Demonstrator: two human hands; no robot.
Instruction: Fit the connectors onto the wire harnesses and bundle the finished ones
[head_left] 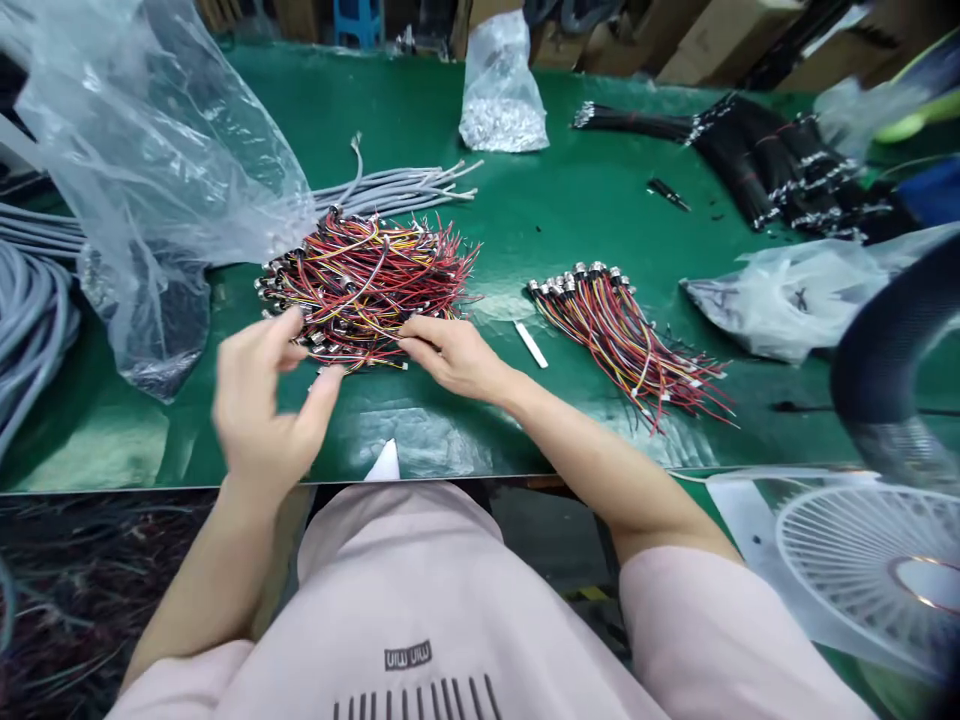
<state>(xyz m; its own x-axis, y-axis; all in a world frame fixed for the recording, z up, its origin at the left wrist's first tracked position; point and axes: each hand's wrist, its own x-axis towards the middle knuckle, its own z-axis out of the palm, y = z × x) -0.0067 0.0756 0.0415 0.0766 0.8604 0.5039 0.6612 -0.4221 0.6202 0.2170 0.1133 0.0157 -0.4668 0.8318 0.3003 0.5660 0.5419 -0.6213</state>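
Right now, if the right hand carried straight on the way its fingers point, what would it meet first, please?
The right hand points left and slightly away; its fingertips already seem to touch the tangled wire-harness pile, so it would push into that first.

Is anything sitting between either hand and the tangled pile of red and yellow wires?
Nothing visible. The right hand already touches the near edge of the wire pile, and the left hand is at its near left corner, with only bare green table beside them.
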